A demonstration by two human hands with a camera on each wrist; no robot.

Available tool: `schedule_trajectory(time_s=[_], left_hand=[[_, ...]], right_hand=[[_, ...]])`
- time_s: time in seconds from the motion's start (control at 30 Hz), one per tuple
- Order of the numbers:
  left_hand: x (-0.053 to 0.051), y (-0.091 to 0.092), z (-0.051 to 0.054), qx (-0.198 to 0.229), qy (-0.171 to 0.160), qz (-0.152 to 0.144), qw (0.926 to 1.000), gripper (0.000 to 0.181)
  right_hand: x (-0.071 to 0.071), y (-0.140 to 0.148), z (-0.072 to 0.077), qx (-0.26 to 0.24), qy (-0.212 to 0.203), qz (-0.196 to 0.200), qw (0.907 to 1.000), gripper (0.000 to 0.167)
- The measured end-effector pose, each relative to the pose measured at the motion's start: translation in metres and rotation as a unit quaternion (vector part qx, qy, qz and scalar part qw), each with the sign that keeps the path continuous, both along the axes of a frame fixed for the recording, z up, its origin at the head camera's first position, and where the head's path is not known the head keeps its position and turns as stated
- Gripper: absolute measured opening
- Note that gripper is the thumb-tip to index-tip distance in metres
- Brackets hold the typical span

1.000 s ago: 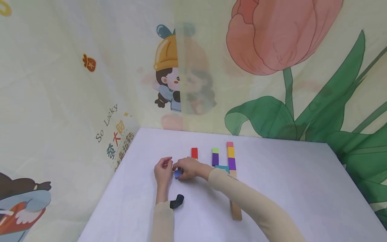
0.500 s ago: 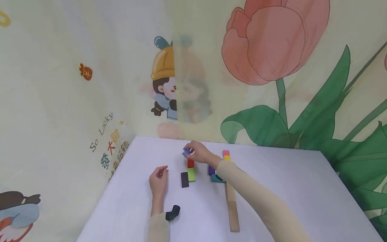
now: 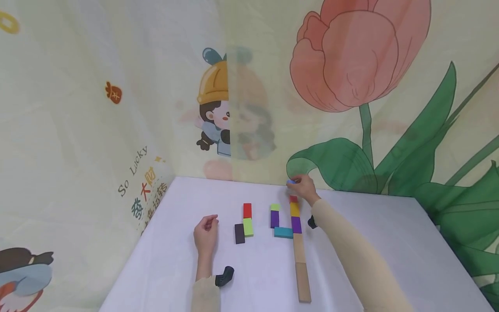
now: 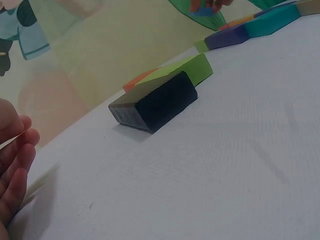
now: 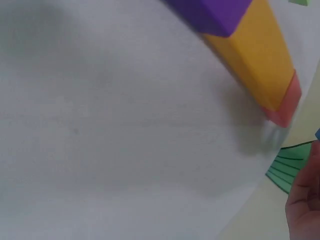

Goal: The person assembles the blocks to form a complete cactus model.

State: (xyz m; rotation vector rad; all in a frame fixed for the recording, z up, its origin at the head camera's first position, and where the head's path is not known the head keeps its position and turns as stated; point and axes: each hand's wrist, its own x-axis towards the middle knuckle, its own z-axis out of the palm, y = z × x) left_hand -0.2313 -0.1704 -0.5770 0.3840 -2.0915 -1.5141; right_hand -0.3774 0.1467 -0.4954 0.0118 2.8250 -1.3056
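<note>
My right hand (image 3: 305,189) pinches a small blue block (image 3: 290,182) above the far end of a long row of blocks. Below it in that row lie a pink-red block (image 3: 293,199), a yellow block (image 3: 295,210), a purple block (image 3: 296,225) and two wooden blocks (image 3: 299,248). In the right wrist view the hand (image 5: 304,202) shows at the right edge, beyond the row's pink-red end. My left hand (image 3: 205,234) rests at the left with loosely bent fingers and holds nothing. Nearest to it lies a black block (image 3: 239,233).
Beside the black block are a light green block (image 3: 248,227) and a red block (image 3: 247,210). A teal block (image 3: 283,232) touches the long row's left side, with a dark purple block (image 3: 274,219) and a small green block (image 3: 275,207) beyond. A printed curtain (image 3: 257,169) hangs behind the table.
My right hand first picked up the blue block near the left hand, lifted it, and has carried it rightward to the far end of the long row. The left hand stays nearly still.
</note>
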Motion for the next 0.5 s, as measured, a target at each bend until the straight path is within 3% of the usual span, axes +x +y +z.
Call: schedule_trajectory(time_s=[0.5], left_hand=[[-0.003, 0.0, 0.0, 0.006, -0.006, 0.011, 0.9999, 0.013]], right_hand=[[-0.002, 0.005, -0.018, 0.019, -0.054, -0.033, 0.9978, 0.045]])
